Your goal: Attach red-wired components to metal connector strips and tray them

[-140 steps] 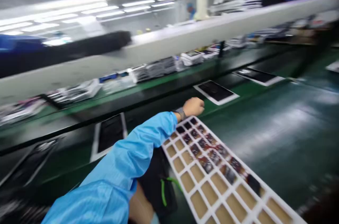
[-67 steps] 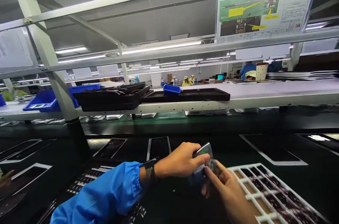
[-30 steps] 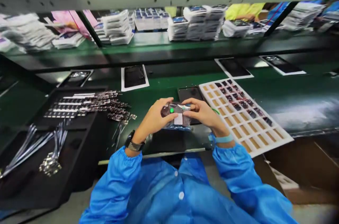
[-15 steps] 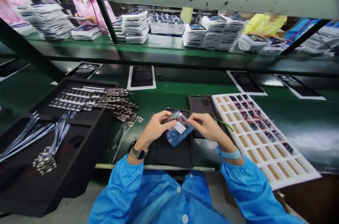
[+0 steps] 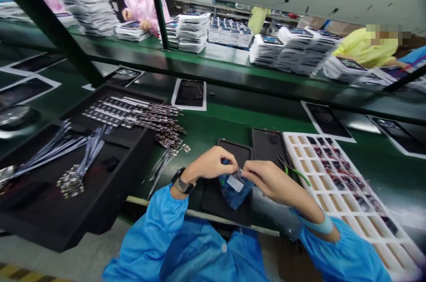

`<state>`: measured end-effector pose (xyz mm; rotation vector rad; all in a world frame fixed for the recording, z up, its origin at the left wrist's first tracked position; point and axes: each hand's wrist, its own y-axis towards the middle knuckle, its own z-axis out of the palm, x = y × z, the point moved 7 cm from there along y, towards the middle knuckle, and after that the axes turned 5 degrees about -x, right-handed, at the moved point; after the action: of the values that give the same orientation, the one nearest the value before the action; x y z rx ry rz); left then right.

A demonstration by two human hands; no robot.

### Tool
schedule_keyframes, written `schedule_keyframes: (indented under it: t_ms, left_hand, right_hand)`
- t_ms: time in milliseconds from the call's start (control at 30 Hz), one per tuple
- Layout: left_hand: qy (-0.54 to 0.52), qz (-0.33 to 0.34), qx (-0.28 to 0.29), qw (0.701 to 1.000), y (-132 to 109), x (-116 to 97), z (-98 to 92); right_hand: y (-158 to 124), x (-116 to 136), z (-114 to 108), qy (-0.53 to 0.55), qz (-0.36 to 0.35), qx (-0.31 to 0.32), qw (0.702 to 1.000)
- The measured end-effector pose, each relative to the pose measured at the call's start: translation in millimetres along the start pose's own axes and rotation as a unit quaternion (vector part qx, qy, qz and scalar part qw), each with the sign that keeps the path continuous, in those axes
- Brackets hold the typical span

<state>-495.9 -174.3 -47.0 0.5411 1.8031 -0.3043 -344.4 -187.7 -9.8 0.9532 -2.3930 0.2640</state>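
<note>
Blue bag (image 5: 235,191) near part-filled foam tray (image 5: 285,136)

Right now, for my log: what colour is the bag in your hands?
The bag is blue with a white label, clearest in head view.

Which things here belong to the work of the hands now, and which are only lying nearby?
In use: left hand, right hand, blue bag.
Lying nearby: green-handled pliers, foam tray, black tray.
</note>
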Motion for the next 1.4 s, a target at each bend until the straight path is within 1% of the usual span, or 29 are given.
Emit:
schedule_keyframes:
  t_ms: [67,200,267,367,467,567,600,633,733,767,800,833,900,933,967,1033,1133,1167,1200,1267,1300,1333,1400]
  left_hand:
    - [0.042,0.021,0.014,0.999,-0.6,-3.9,-3.4]
    - [0.124,0.068,0.045,0.989,1.3,-10.7,-13.3]
    - [0.140,0.079,0.049,0.986,1.7,-13.2,-16.5]
    - [0.141,0.085,0.025,0.986,2.4,-15.2,-19.4]
    - [0.156,0.084,0.017,0.984,5.8,-10.6,-21.3]
    - [0.177,0.099,-0.007,0.979,7.3,-9.8,-26.7]
    - [0.174,0.103,-0.019,0.979,5.7,-12.2,-26.9]
    - [0.167,0.106,-0.029,0.980,2.7,-15.4,-25.5]
    - [0.168,0.084,-0.052,0.981,-10.5,-18.7,-20.7]
    - [0.179,0.076,-0.066,0.979,-14.1,-16.4,-23.3]
    - [0.184,0.071,-0.065,0.978,-16.1,-12.0,-25.7]
    - [0.186,0.062,-0.056,0.979,-16.2,-5.4,-28.7]
    - [0.188,0.052,-0.071,0.978,-13.2,7.2,-39.6]
    - [0.186,0.050,-0.063,0.979,-11.4,12.5,-41.7]
    - [0.187,0.048,-0.065,0.979,-10.3,15.9,-44.1]
    - [0.176,0.032,-0.063,0.982,-10.1,20.5,-44.7]
    - [0.131,-0.030,-0.069,0.989,-11.4,27.3,-40.3]
    - [0.106,-0.053,-0.084,0.989,-11.4,30.6,-38.9]
    - [0.073,-0.074,-0.111,0.988,-11.3,34.5,-38.2]
    - [-0.004,-0.103,-0.182,0.978,-11.4,43.4,-37.3]
    - [-0.040,-0.110,-0.204,0.972,-11.3,47.5,-35.0]
    - [-0.069,-0.112,-0.209,0.969,-10.7,50.6,-30.8]
    - [-0.099,-0.109,-0.188,0.971,-9.3,53.0,-20.7]
  right_hand:
    - [4.4,0.5,5.7,-0.001,-0.006,0.007,1.000]
    - [12.2,-7.7,13.9,-0.010,-0.011,0.026,1.000]
    - [13.4,-10.8,15.4,-0.025,-0.026,0.015,0.999]
    - [10.5,-13.6,17.0,-0.055,-0.051,-0.022,0.997]
    - [10.4,-19.4,24.5,-0.063,-0.073,-0.023,0.995]
    - [14.9,-25.3,26.0,-0.070,-0.051,-0.062,0.994]
    - [14.1,-24.1,26.8,-0.072,-0.032,-0.074,0.994]
    - [12.0,-19.9,30.2,-0.064,-0.017,-0.067,0.996]
    - [6.5,4.2,40.9,-0.055,-0.010,-0.039,0.998]
    - [7.1,6.7,42.1,-0.071,0.012,-0.034,0.997]
    - [8.3,4.8,40.2,-0.096,0.050,-0.040,0.993]
    - [9.6,3.7,38.6,-0.106,0.066,-0.042,0.991]
    - [11.7,8.0,39.4,-0.074,0.032,-0.028,0.996]
    - [11.6,10.6,41.1,-0.037,0.011,-0.017,0.999]
    - [11.0,10.8,41.5,-0.011,0.009,-0.019,1.000]
    - [8.9,10.4,42.7,0.033,0.010,-0.019,0.999]
    - [4.6,12.0,40.5,0.097,-0.021,-0.021,0.995]
    - [3.4,11.3,37.0,0.111,-0.029,-0.036,0.993]
    - [2.4,8.5,32.0,0.114,-0.023,-0.064,0.991]
    - [0.3,-0.1,23.0,0.105,0.017,-0.128,0.986]
    - [-0.6,-2.7,21.8,0.104,0.033,-0.143,0.984]
    - [-0.7,-2.8,24.0,0.110,0.035,-0.136,0.984]
    - [0.4,2.8,35.1,0.137,0.010,-0.072,0.988]
